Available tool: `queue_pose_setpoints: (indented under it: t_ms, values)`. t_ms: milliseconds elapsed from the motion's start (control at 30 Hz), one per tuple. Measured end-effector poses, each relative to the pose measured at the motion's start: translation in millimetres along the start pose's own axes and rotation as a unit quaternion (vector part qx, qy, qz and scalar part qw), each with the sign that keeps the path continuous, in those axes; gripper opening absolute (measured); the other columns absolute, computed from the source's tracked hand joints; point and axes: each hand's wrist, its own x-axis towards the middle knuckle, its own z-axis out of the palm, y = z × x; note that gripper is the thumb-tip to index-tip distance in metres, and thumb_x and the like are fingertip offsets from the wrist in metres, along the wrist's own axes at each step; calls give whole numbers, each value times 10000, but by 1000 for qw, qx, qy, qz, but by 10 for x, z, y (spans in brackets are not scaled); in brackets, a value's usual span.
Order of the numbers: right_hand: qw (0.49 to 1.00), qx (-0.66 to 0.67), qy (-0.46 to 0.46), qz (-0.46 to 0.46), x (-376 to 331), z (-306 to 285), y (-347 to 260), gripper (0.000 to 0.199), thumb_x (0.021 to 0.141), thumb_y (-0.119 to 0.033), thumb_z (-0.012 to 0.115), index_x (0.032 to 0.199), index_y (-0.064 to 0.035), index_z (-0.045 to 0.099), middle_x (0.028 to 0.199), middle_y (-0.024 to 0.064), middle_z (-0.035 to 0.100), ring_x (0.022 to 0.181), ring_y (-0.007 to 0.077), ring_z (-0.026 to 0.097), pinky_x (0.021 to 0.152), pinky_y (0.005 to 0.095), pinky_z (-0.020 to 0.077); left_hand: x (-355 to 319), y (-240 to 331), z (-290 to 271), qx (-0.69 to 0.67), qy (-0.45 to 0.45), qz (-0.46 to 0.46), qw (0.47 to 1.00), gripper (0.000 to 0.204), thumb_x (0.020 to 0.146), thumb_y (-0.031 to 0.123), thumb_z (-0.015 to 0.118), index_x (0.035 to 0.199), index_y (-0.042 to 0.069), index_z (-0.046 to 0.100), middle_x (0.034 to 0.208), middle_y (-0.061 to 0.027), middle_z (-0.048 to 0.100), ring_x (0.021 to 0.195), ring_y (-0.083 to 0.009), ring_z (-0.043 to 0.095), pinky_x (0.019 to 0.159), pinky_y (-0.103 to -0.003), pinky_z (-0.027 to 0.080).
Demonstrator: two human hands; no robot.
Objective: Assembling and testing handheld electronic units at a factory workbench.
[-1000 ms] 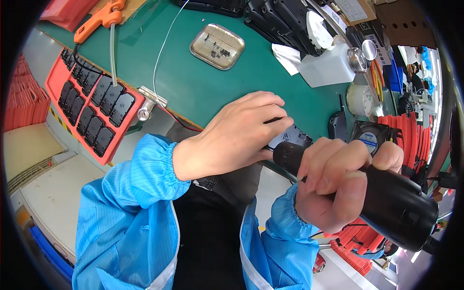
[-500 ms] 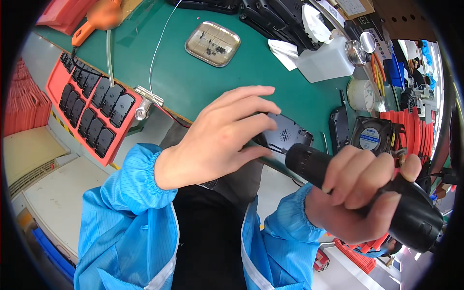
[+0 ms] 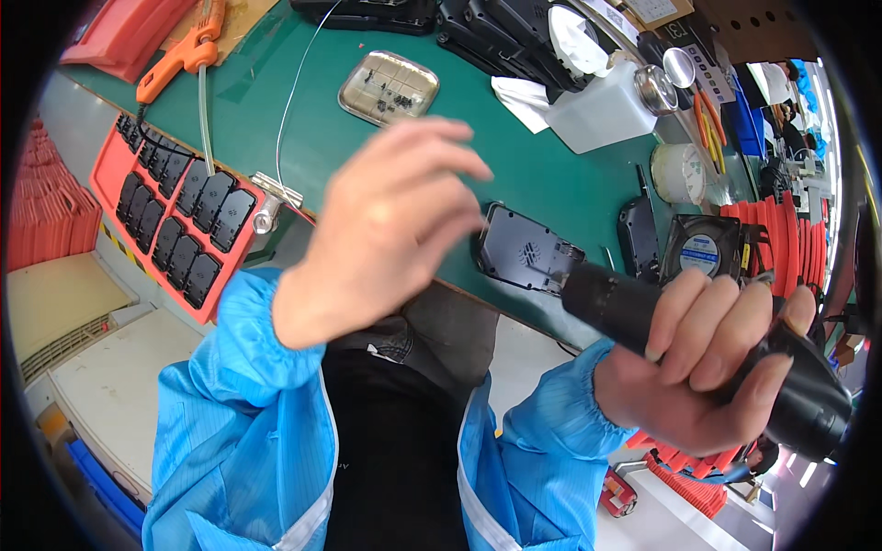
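In the head view, the right hand (image 3: pixel 712 372) is wrapped around a black power screwdriver (image 3: pixel 611 303), its fingers curled over the barrel and the thumb below, with the nose of the tool pointing left toward a flat dark cover (image 3: pixel 514 241). That cover lies on the green workbench (image 3: pixel 514 170), close to its near edge, its perforated patch facing up. The thin bit reaches out over the cover's right part, though the view is too coarse to tell whether the tip touches it. The left hand (image 3: pixel 381 220) is open and blurred, fingers loosely spread and holding nothing visible, above the near edge just left of the cover. Farther in from that edge sits a small metal tray (image 3: pixel 418 84) with tiny dark pieces in it. At the workbench's left end lies an orange glue gun (image 3: pixel 188 55); a metal clamp (image 3: pixel 266 216) sits on the near edge, and beside that edge a red tray (image 3: pixel 167 213) carries rows of black covers (image 3: pixel 233 220). Black devices (image 3: pixel 501 46) are heaped along the far edge, with a white bottle (image 3: pixel 597 110) next to them. Toward the right end are a tape roll (image 3: pixel 678 174), a black handset (image 3: pixel 638 234) with an antenna and a square fan (image 3: pixel 695 248).
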Motion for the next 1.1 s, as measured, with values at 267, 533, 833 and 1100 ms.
queue_pose_setpoints:
  t_ms: [267, 533, 833, 1100]
  values:
    - [987, -108, 113, -33, 241, -531, 184, 217, 990, -130, 614, 1166, -14, 564, 628, 10, 435, 482, 130, 416, 501, 329, 400, 225, -385, -188, 195, 96, -46, 975, 279, 739, 35, 866, 993, 28, 752, 1188, -103, 727, 1194, -346, 658, 988, -438, 548]
    - [912, -331, 237, -49, 702, -1021, 772, 236, 929, -57, 755, 1091, 9, 598, 859, 100, 682, 706, 172, 642, 699, 341, 533, 37, 179, 143, -23, -115, 8, 993, 588, 690, 101, 909, 1243, 48, 719, 1273, -138, 681, 1301, -380, 591, 1038, -452, 535]
    - [882, -385, 271, -14, 31, -765, 334, 556, 876, -103, 852, 1332, 37, 567, 1209, 141, 661, 1056, 168, 617, 848, 321, 530, 28, 160, 210, -82, -162, 3, 983, 795, 659, 89, 932, 1391, 38, 626, 1282, -146, 638, 1232, -356, 634, 1014, -423, 549]
    - [849, -505, -94, 124, -1059, -449, 224, 433, 726, -65, 906, 1108, 50, 737, 1162, 173, 685, 885, 273, 672, 781, 341, 573, -94, 342, 179, -399, 33, -223, 889, 887, 767, 25, 883, 1527, -76, 436, 1304, -182, 632, 1191, -286, 680, 1029, -421, 552]
